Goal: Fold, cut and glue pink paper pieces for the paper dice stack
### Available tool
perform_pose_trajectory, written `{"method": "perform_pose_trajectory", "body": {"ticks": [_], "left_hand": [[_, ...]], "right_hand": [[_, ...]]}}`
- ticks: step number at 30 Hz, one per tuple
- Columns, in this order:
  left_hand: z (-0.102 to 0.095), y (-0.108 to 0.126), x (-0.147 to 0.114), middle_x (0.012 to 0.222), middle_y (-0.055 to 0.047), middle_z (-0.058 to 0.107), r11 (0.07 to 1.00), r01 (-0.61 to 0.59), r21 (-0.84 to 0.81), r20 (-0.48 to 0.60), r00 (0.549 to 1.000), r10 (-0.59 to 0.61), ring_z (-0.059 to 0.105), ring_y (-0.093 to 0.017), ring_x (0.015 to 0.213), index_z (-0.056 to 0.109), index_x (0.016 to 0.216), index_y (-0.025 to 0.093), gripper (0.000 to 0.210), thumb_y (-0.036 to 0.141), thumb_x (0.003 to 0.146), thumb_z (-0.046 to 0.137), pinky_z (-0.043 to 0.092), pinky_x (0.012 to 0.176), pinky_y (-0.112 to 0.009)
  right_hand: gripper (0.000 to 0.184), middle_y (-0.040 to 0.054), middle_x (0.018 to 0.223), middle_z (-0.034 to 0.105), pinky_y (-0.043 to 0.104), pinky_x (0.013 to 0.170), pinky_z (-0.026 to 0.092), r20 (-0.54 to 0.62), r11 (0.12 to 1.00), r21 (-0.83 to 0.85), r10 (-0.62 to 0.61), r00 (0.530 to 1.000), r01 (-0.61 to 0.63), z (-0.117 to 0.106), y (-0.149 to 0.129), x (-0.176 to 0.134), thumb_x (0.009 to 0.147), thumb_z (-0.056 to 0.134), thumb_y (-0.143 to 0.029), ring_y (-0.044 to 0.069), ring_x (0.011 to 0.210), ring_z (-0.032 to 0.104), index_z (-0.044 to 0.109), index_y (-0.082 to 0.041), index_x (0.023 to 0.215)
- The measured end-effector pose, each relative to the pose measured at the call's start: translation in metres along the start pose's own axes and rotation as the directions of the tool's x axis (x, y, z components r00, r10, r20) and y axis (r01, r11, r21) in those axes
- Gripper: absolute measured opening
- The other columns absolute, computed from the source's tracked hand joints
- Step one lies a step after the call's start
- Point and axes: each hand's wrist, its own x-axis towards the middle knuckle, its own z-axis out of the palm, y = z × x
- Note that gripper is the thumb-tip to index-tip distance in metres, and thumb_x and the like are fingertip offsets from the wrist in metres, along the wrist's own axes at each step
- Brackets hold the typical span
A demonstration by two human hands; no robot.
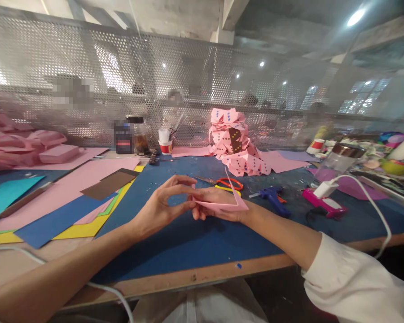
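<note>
A folded pink piece of craft paper or foam (pixel 227 207) is held over the blue mat, its right end bent up into a sharp point. My left hand (pixel 158 204) pinches the left end of this piece between thumb and fingers. Lying across underneath, my right hand (pixel 215 195) has its fingers curled at the same end, partly hidden by the piece. Just behind my right hand lie scissors (pixel 231 183) with orange and yellow handles. To their right rests a blue hot glue gun (pixel 274 199).
A pile of spiky pink dotted pieces (pixel 235 143) stands at the back. Coloured sheets (pixel 67 215) cover the left side, near pink folded shapes (pixel 23 143). A magenta device (pixel 326 204) with a white cable, a clear jar (pixel 340 166) and a red-white cup (pixel 165 146) stand around.
</note>
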Motion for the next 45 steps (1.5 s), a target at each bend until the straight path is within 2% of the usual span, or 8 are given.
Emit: {"method": "perform_pose_trajectory", "body": {"ticks": [9,13,15,18,25,30,38,45], "left_hand": [[0.007,0.006,0.0,0.118,-0.009,0.069,0.995,0.056,-0.085,-0.03,0.998,-0.059,0.064,-0.025,0.11,0.078,0.09,0.023,0.016,0.038,0.091,0.071,0.047,0.101,-0.039],[0.001,0.007,0.003,0.107,-0.008,0.072,0.977,0.128,-0.172,-0.112,0.983,-0.148,0.065,-0.024,0.1,0.074,0.085,0.02,0.021,0.04,0.09,0.07,0.049,0.091,-0.034],[-0.004,0.003,0.005,0.099,-0.006,0.073,0.962,0.19,-0.195,-0.121,0.969,-0.216,0.065,-0.023,0.096,0.072,0.085,0.019,0.024,0.042,0.089,0.069,0.049,0.086,-0.032],[-0.009,-0.005,0.007,0.092,-0.003,0.073,0.94,0.273,-0.204,-0.098,0.95,-0.297,0.065,-0.021,0.089,0.071,0.088,0.019,0.025,0.044,0.086,0.071,0.048,0.08,-0.029],[-0.011,-0.014,0.009,0.09,-0.003,0.073,0.943,0.297,-0.151,-0.029,0.952,-0.304,0.065,-0.021,0.087,0.072,0.092,0.019,0.026,0.045,0.088,0.067,0.047,0.079,-0.03],[-0.018,-0.02,0.012,0.088,-0.001,0.072,0.945,0.307,-0.115,-0.11,0.941,-0.32,0.064,-0.02,0.085,0.073,0.091,0.02,0.022,0.041,0.086,0.067,0.045,0.077,-0.029],[-0.027,-0.025,0.016,0.088,-0.004,0.074,0.933,0.318,-0.166,-0.169,0.923,-0.345,0.065,-0.021,0.086,0.074,0.093,0.017,0.024,0.039,0.083,0.069,0.046,0.082,-0.032],[-0.029,-0.029,0.017,0.087,-0.002,0.073,0.929,0.305,-0.211,-0.192,0.918,-0.346,0.061,-0.018,0.083,0.075,0.092,0.018,0.022,0.036,0.081,0.071,0.045,0.08,-0.03]], "right_hand": [[0.067,0.0086,0.088,0.075,0.029,0.069,0.054,0.168,0.995,-0.048,-0.074,0.983,0.083,-0.004,0.003,-0.005,0.067,0.078,-0.073,0.016,0.069,0.067,0.066,-0.017,0.102],[0.049,0.0072,0.082,0.074,0.027,0.066,0.054,-0.069,0.991,-0.115,-0.079,0.994,0.071,-0.007,0.0,0.0,0.087,0.064,-0.063,0.014,0.065,0.066,0.068,-0.016,0.1],[0.041,0.0065,0.082,0.073,0.026,0.064,0.052,-0.288,0.982,-0.155,-0.151,0.946,0.109,-0.012,-0.003,0.002,0.087,0.066,-0.056,0.013,0.062,0.064,0.069,-0.015,0.093],[0.031,0.0039,0.082,0.071,0.023,0.063,0.048,-0.522,0.96,-0.195,-0.273,0.808,0.199,-0.026,-0.01,0.004,0.082,0.073,-0.046,0.011,0.064,0.062,0.067,-0.016,0.09],[0.039,0.0003,0.084,0.065,0.026,0.066,0.048,-0.58,0.875,-0.307,-0.483,0.656,0.373,-0.037,-0.023,-0.002,0.091,0.059,-0.06,0.015,0.075,0.061,0.067,-0.026,0.108],[0.035,-0.001,0.08,0.058,0.025,0.063,0.045,-0.523,0.85,-0.402,-0.519,0.676,0.341,-0.024,-0.024,-0.005,0.094,0.058,-0.058,0.014,0.069,0.055,0.071,-0.028,0.105],[0.032,0.002,0.097,0.07,0.025,0.069,0.047,-0.514,0.882,-0.336,-0.465,0.72,0.329,-0.019,-0.02,-0.003,0.092,0.062,-0.053,0.014,0.078,0.061,0.073,-0.023,0.098],[0.031,0.0018,0.093,0.07,0.027,0.069,0.047,-0.558,0.903,-0.311,-0.426,0.712,0.297,-0.015,-0.022,-0.004,0.087,0.067,-0.051,0.015,0.078,0.062,0.073,-0.022,0.096]]}}
